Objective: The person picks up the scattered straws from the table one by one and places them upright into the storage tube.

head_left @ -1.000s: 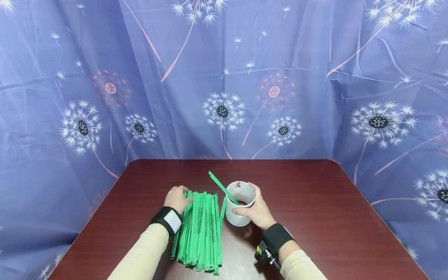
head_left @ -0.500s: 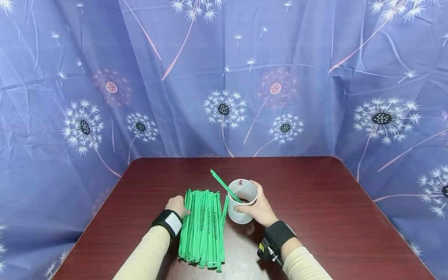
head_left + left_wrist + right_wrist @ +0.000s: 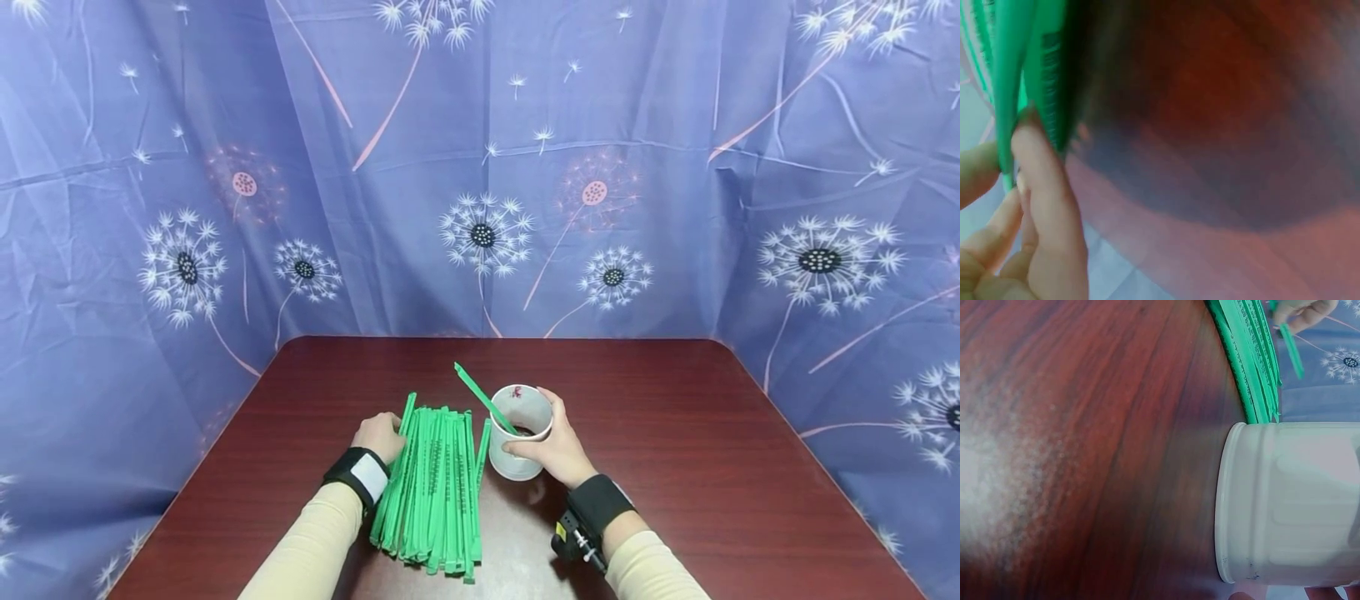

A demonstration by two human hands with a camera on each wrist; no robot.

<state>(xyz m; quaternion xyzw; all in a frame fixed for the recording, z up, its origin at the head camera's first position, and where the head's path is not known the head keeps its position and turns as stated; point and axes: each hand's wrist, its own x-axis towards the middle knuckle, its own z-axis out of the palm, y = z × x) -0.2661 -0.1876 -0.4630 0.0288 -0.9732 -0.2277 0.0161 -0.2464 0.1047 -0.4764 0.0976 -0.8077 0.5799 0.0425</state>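
Observation:
At the left edge of a pile of green paper-wrapped straws (image 3: 441, 500), my left hand (image 3: 380, 437) pinches one straw (image 3: 409, 409), whose far end pokes up above the others. In the left wrist view the thumb and a finger (image 3: 1047, 194) close on a green straw (image 3: 1010, 87). My right hand (image 3: 558, 450) grips a white cup (image 3: 510, 463) from its right side, the thumb across the near side. A single straw (image 3: 480, 392) leans in the cup, its top pointing left. The right wrist view shows the cup's wall (image 3: 1310, 500) and base; most of that hand is hidden there.
Everything is on a dark red wooden table (image 3: 675, 467). One straw (image 3: 482, 450) lies slanted between the pile and the cup. Behind the table hangs a blue cloth (image 3: 397, 275) printed with dandelions.
My left hand has drawn closer at the pile's left edge, and the pinched straw now stands out past the rest. The right hand and cup hold about the same place.

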